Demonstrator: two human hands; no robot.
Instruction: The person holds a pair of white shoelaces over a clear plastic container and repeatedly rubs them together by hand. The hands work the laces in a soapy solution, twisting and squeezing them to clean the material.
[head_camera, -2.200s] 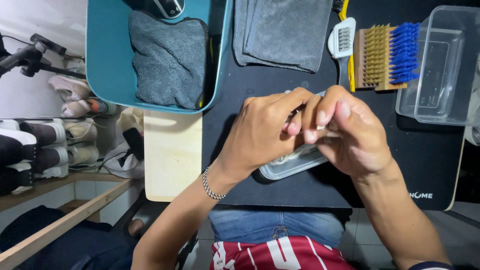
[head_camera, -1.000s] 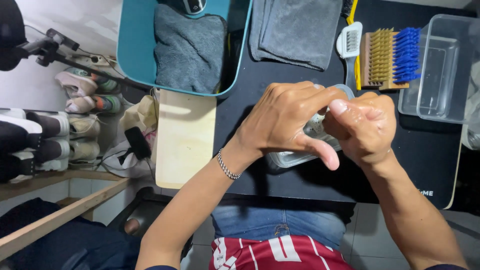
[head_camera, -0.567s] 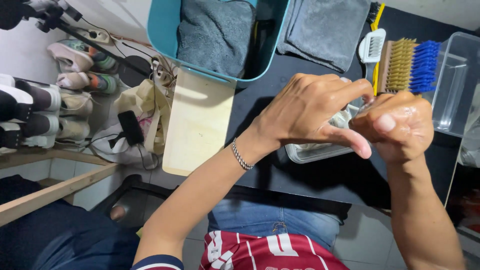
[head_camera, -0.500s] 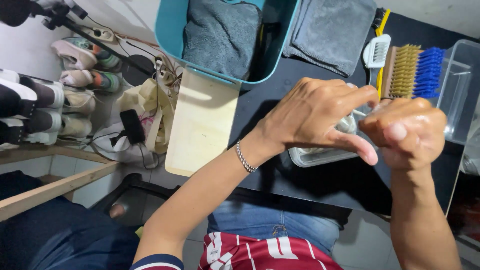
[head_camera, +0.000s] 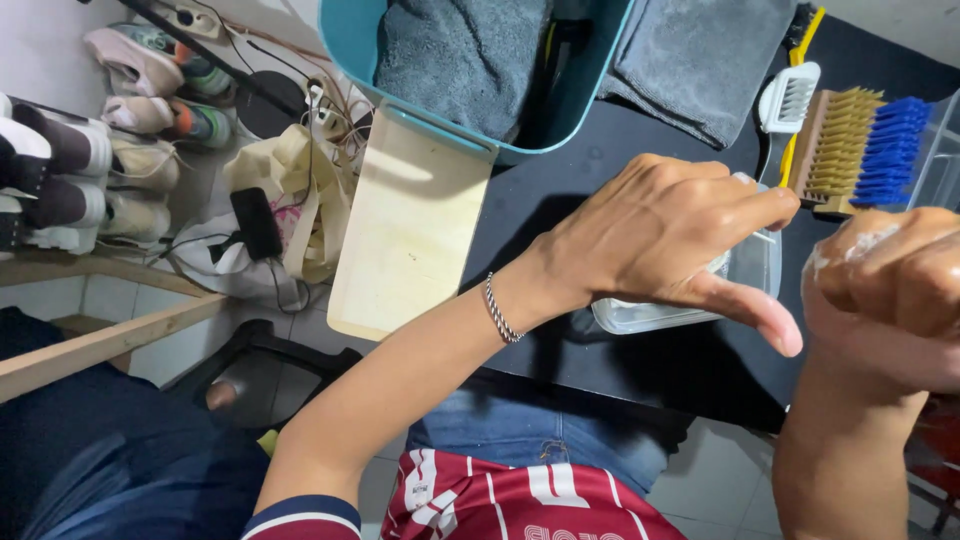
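Observation:
My left hand (head_camera: 670, 235) is held above the black table (head_camera: 560, 190), fingers stretched out and thumb pointing right; it wears a thin bracelet and holds nothing. Just under it lies a shallow clear plastic tray (head_camera: 660, 315), partly hidden by the hand. My right hand (head_camera: 890, 285) is a closed, wet fist with white foam on the knuckles, raised at the right edge and a short gap from the left thumb. Whether anything is inside the fist is hidden.
A teal basin (head_camera: 350, 35) holding a grey towel (head_camera: 455, 50) stands at the back, with a grey cloth (head_camera: 700, 55) beside it. Brushes (head_camera: 860, 150) lie at the back right. A pale wooden board (head_camera: 410, 230) juts left; shoes (head_camera: 130, 70) and cables lie on the floor.
The hands were clasped and rubbing together over the tray; now they have parted, the left fingers spread and the right fist has drawn off to the right. The view has shifted left.

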